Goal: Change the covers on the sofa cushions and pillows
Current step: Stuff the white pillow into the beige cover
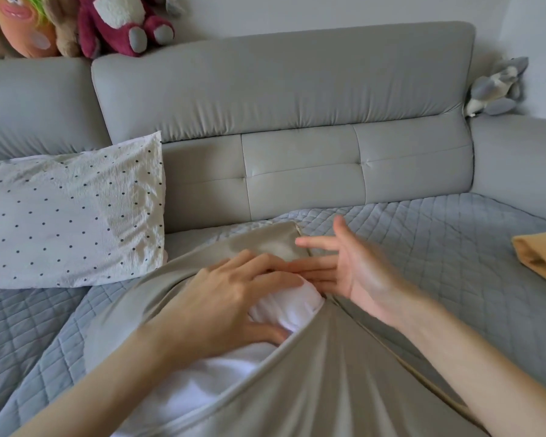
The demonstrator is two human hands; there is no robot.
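A grey-beige cushion cover [312, 383] lies across the quilted sofa seat, partly pulled over a white cushion insert [284, 307]. The insert bulges out of the cover's opening near the middle. My left hand [230, 298] rests flat on the insert's exposed corner, fingers spread over it. To the right of that corner my right hand [350, 272] hovers with straight, spread fingers, their tips at the cover's far flap [265, 241]. It holds nothing. A white pillow with black dots [70, 212] leans against the sofa back at the left.
The grey sofa backrest [284, 99] fills the far side. Plush toys [85, 23] sit on top of it at the left, and a grey plush [495, 86] sits on the right. A yellow folded cloth [542, 257] lies at the right edge on the quilted seat mat [438, 234].
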